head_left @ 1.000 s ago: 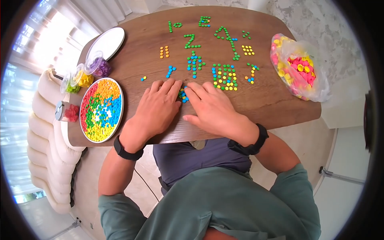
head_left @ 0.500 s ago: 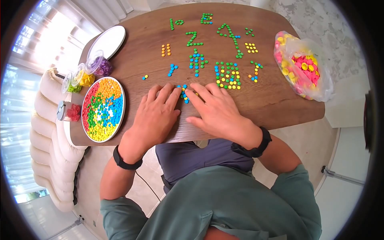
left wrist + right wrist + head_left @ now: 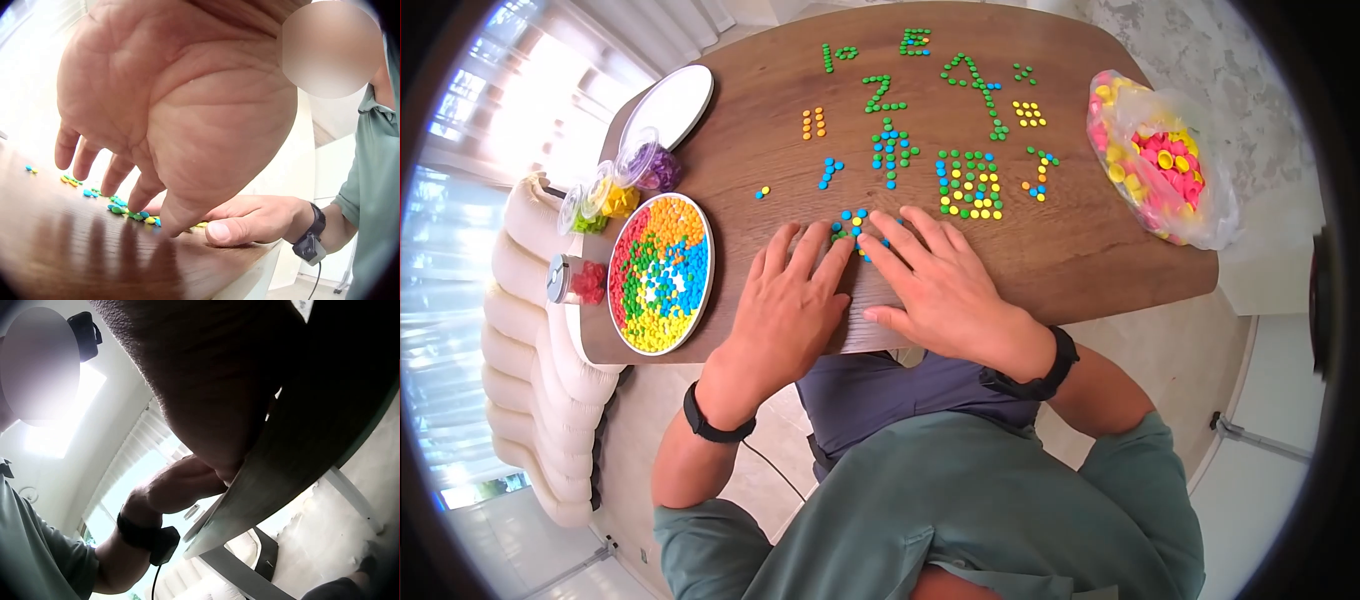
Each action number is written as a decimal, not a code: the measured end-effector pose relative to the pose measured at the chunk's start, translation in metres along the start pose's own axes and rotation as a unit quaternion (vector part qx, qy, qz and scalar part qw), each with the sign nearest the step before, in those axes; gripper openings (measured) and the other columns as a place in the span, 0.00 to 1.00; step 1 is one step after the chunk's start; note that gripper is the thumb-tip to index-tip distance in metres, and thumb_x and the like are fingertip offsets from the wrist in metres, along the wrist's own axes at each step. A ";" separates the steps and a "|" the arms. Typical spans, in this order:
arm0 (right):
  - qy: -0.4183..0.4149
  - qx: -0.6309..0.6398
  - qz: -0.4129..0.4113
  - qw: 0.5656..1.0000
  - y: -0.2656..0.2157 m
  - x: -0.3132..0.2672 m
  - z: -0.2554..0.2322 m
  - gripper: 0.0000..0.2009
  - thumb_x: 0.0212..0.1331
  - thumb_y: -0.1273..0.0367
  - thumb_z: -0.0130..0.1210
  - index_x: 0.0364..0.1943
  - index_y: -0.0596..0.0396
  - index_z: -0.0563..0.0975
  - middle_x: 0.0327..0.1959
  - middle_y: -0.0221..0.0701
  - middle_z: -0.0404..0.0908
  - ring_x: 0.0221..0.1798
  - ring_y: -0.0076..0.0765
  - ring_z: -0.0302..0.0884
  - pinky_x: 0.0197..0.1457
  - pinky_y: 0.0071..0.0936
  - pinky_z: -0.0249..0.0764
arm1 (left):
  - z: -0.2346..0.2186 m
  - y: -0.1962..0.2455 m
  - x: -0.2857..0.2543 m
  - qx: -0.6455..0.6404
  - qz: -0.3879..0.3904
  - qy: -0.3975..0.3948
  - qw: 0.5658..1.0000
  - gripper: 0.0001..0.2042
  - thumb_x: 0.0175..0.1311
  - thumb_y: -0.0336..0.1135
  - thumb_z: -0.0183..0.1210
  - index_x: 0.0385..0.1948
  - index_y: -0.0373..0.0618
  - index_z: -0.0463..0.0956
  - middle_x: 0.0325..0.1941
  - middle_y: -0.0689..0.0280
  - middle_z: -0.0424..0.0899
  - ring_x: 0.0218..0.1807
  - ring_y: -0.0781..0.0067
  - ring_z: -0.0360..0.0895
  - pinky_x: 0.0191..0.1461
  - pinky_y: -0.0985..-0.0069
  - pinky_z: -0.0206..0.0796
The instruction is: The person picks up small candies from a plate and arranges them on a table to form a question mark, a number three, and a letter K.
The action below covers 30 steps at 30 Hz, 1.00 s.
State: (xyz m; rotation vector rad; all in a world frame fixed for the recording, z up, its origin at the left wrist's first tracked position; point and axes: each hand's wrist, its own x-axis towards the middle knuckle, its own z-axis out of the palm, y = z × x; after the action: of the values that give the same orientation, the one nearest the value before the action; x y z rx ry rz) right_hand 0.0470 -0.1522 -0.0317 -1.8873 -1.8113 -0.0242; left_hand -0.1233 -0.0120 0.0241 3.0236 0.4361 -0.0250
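Several small round blue, green and yellow candies lie in a cluster near the table's front edge, partly covered by fingers. My left hand reaches in from the left, fingers extended, its index fingertip right at the cluster. In the left wrist view the palm of that left hand arches over the wood, fingertips pointing down at the candies. From the right comes my right hand, fingers spread and index fingertip over the cluster. Its palm looks dark in the right wrist view, and its fingertips are hidden there.
Beyond the hands are candy patterns, including a green and yellow rectangle and an arrow shape. At left stand a plate of coloured candies, an upper white plate and plastic tubs. A plastic bag sits at right.
Both hands have drawn back slightly toward the body, and more of the candy cluster shows between them. The head view has shifted a little.
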 end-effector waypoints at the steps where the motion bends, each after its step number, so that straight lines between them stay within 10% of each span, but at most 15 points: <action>1: -0.010 0.002 -0.002 1.000 -0.001 0.000 -0.001 0.36 0.58 0.52 0.68 0.67 0.56 0.73 0.74 0.40 0.67 0.75 0.55 0.60 0.75 0.51 0.60 | 0.000 0.000 0.000 -0.005 -0.006 0.000 1.000 0.32 0.66 0.33 0.63 0.73 0.47 0.64 0.76 0.53 0.64 0.77 0.42 0.58 0.78 0.52 0.55; 30: 0.010 0.029 -0.017 0.999 0.003 -0.005 0.003 0.36 0.58 0.50 0.67 0.65 0.60 0.75 0.71 0.42 0.71 0.76 0.58 0.59 0.77 0.54 0.56 | 0.007 -0.011 0.025 -0.021 -0.027 0.028 0.999 0.30 0.66 0.42 0.66 0.69 0.46 0.68 0.73 0.55 0.68 0.76 0.45 0.61 0.76 0.51 0.57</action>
State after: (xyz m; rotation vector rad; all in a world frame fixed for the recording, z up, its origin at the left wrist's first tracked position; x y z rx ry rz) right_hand 0.0487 -0.1552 -0.0376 -1.8103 -1.8127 -0.0031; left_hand -0.1028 0.0050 0.0153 2.9766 0.5158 0.0655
